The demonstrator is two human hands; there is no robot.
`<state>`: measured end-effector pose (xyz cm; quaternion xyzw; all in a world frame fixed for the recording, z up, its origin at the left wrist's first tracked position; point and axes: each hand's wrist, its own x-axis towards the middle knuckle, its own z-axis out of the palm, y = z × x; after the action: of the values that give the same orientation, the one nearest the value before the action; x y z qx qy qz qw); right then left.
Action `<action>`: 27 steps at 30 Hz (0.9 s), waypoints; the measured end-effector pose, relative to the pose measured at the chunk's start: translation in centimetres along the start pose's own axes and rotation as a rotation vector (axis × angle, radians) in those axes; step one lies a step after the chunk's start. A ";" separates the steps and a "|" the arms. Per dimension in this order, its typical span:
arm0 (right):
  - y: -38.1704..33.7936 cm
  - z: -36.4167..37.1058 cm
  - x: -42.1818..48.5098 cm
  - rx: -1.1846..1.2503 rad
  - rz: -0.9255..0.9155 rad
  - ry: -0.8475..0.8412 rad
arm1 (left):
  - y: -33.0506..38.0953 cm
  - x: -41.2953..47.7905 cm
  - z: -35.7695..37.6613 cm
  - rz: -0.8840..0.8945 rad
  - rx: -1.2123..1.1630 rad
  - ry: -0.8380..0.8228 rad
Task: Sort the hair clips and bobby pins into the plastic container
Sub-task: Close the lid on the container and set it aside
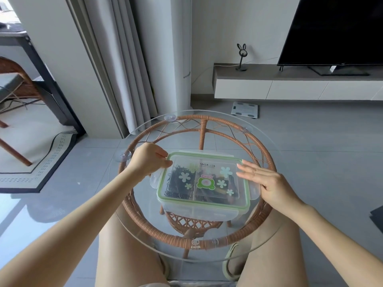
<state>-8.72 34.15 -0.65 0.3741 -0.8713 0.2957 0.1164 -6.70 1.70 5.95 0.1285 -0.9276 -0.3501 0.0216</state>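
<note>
A clear plastic container [202, 210] with a green-rimmed lid [204, 157] stands on the round glass table [207, 253]. The lid lies on top, decorated with flower and frog stickers. Through it I see dark bobby pins [175, 184] in the left compartment and hair clips [215, 192] in the right one. My left hand [148, 160] pinches the lid's far left corner. My right hand [267, 181] rests flat with fingers spread on the lid's right edge, above the side latch [255, 191]. The left latch [155, 179] sticks out unfastened.
The glass top sits on a woven rattan frame [267, 160] with suction cups [124, 155]. My bare knees are under the near edge. A TV stand [290, 88] and a bathroom scale [245, 109] are beyond; a rug [41, 162] lies left.
</note>
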 end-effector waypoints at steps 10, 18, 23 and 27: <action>-1.6 -1.9 0.1 -0.020 0.096 -0.157 | -0.7 -0.4 0.0 -0.012 -0.046 -0.062; -5.0 -2.3 0.2 0.045 0.368 0.040 | -0.5 0.0 0.2 -0.052 -0.074 -0.102; -5.9 -1.4 2.2 0.380 0.968 0.023 | -0.4 0.2 0.2 -0.068 -0.094 -0.088; -5.9 -1.4 2.7 0.444 0.973 0.081 | -0.5 0.0 0.4 -0.077 -0.131 -0.068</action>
<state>-6.32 30.22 4.19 -0.0690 -0.8552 0.5070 -0.0826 -6.69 1.56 5.32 0.1503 -0.8974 -0.4145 -0.0149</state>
